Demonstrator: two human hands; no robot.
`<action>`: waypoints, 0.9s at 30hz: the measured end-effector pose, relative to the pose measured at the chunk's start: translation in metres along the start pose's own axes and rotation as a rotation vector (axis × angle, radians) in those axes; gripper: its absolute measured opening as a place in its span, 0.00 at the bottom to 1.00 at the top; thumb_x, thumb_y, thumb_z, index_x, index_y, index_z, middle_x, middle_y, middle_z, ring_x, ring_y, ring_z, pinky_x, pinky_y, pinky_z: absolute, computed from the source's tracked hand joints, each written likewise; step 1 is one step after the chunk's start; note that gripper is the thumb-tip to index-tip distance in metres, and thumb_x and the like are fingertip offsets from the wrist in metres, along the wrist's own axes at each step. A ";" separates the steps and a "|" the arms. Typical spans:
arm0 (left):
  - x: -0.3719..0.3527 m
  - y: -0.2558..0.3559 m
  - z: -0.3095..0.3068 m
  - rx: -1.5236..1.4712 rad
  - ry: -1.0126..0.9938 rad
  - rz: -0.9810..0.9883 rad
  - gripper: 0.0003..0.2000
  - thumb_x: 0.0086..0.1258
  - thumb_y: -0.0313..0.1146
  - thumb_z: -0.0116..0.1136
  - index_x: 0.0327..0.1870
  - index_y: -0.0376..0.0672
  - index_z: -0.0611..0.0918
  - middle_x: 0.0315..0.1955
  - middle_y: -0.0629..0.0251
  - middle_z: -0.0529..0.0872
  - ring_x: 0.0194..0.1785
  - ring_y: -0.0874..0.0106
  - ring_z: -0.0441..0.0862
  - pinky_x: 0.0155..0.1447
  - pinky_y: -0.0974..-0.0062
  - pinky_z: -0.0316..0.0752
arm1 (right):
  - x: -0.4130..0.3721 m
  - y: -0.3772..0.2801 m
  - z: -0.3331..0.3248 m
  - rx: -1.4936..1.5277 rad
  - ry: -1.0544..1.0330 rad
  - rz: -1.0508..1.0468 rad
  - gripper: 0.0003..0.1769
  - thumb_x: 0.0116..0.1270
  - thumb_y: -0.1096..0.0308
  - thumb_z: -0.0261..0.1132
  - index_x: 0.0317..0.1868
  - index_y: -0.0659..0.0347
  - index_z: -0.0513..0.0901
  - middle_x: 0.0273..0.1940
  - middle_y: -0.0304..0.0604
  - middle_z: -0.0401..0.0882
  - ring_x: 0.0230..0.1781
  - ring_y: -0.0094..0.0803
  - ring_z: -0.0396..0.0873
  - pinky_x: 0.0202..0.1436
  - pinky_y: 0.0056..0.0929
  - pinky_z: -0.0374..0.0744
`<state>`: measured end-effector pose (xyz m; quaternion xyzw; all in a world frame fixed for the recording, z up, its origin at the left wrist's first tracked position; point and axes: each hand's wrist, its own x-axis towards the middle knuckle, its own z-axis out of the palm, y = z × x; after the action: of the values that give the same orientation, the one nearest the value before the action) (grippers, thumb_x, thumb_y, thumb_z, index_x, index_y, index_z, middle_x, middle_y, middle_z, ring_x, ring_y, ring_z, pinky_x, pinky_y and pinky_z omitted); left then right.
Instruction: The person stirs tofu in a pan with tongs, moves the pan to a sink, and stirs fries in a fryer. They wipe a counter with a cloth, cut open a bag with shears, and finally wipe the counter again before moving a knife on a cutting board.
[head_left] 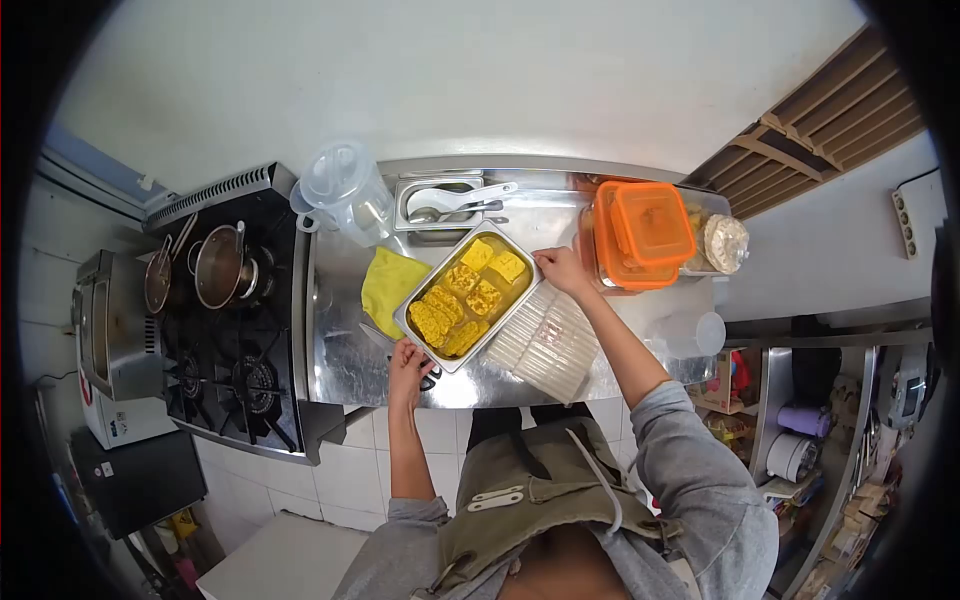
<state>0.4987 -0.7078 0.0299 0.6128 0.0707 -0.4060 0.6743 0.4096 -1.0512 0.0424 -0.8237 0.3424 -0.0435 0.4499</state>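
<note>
A metal tray [517, 302] lies at a slant over the steel counter, holding several yellow coated pieces [430, 322] in yellowish liquid. My left hand [407, 372] grips its near left corner, fingers closed on the rim. At the far right side, my right hand [562, 268] pinches the rim. A green cloth [390, 290] sits beside the tray on the left. To the right, a ribbed translucent plastic sheet or lid [552, 345] rests partly beside and under the tray. Black scissor-like handles [431, 378] show near my left hand.
Behind the tray are a metal container [405, 208] with utensils and a clear pitcher [345, 195]. Orange-lidded boxes [655, 222] and a clear cup [705, 334] stand right. A stove [215, 345] with pots adjoins the left counter edge.
</note>
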 end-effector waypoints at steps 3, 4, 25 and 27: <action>-0.001 0.000 0.002 0.021 0.024 0.007 0.06 0.71 0.27 0.44 0.46 0.45 0.70 0.39 0.72 0.78 0.44 0.79 0.77 0.50 0.72 0.73 | 0.000 0.001 0.001 0.047 -0.072 0.028 0.15 0.60 0.64 0.56 0.42 0.60 0.84 0.35 0.54 0.82 0.36 0.41 0.82 0.43 0.30 0.77; 0.000 -0.001 0.001 0.029 0.040 0.006 0.06 0.71 0.27 0.45 0.46 0.45 0.70 0.38 0.72 0.78 0.43 0.79 0.77 0.50 0.72 0.74 | 0.001 0.017 0.010 0.132 -0.052 0.022 0.15 0.62 0.63 0.54 0.42 0.59 0.83 0.37 0.52 0.82 0.40 0.43 0.80 0.47 0.32 0.75; 0.026 -0.011 0.054 0.089 -0.160 -0.029 0.05 0.69 0.26 0.51 0.43 0.41 0.71 0.35 0.67 0.78 0.39 0.75 0.79 0.46 0.77 0.78 | -0.223 0.100 -0.004 0.007 0.483 0.566 0.26 0.67 0.50 0.54 0.35 0.73 0.72 0.30 0.68 0.75 0.32 0.62 0.76 0.36 0.49 0.72; 0.026 -0.020 0.071 0.062 -0.172 -0.032 0.05 0.68 0.26 0.51 0.42 0.40 0.71 0.35 0.65 0.79 0.38 0.74 0.81 0.46 0.77 0.78 | -0.250 0.107 -0.001 0.022 0.685 0.436 0.28 0.67 0.50 0.53 0.38 0.75 0.72 0.27 0.68 0.75 0.31 0.60 0.76 0.35 0.48 0.72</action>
<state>0.4745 -0.7812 0.0160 0.5949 0.0097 -0.4700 0.6520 0.1621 -0.9397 0.0195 -0.6646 0.6387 -0.2226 0.3175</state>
